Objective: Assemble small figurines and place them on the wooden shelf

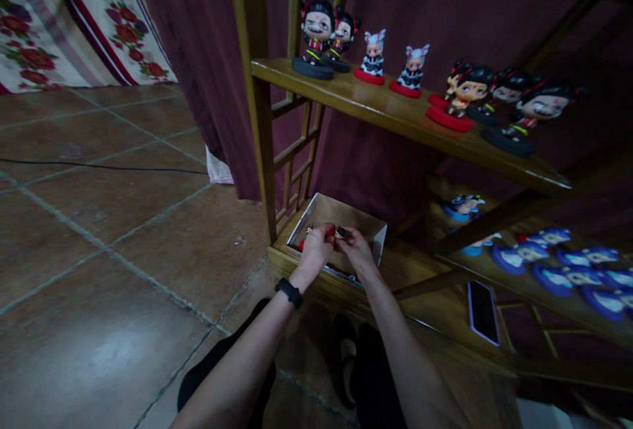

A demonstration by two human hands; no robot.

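Over a shallow cardboard box (376, 242) on the bottom shelf, my two hands meet around a small dark-haired figurine (341, 233) with red on its left side. My right hand (357, 248) grips it from the right, fingers closed. My left hand (319, 244), below a black wristband, has its fingers closed at the red part; the fingertips are partly hidden. A second small figurine (309, 228) shows inside the box, just beyond my left hand, with a bit of red beside it.
Above the box, a wooden shelf (346, 89) bears several figurines on red and dark bases. Lower right, more figurines on blue bases (519, 254) stand on another shelf. A phone (483, 312) lies on the bottom board. A cable (103, 167) crosses the tiled floor at left.
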